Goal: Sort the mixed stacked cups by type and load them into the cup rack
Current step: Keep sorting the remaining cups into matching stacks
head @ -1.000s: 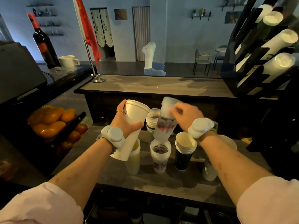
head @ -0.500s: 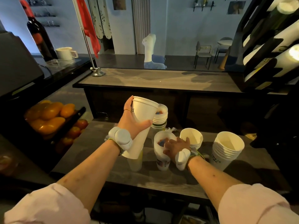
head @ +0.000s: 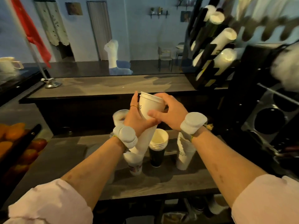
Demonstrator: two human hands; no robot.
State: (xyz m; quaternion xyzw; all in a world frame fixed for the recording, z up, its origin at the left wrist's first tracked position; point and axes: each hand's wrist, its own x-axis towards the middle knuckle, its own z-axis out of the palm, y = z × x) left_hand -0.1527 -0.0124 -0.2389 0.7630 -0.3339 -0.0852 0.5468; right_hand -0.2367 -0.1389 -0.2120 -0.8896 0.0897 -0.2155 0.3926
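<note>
Gripping one white cup stack (head: 149, 113): left hand (head: 137, 120) wrapped around, right hand (head: 169, 113) pinching its top cup

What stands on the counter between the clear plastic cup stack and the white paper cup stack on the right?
In the head view, a black-sleeved cup stack stands between the clear stack and the white stack.

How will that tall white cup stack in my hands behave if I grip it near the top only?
The white cup stack is long and tilted, so it will probably swing or sag below the left hand. Thin paper walls likely dent under a hard squeeze. The top cup under the right hand may slide off.
</note>
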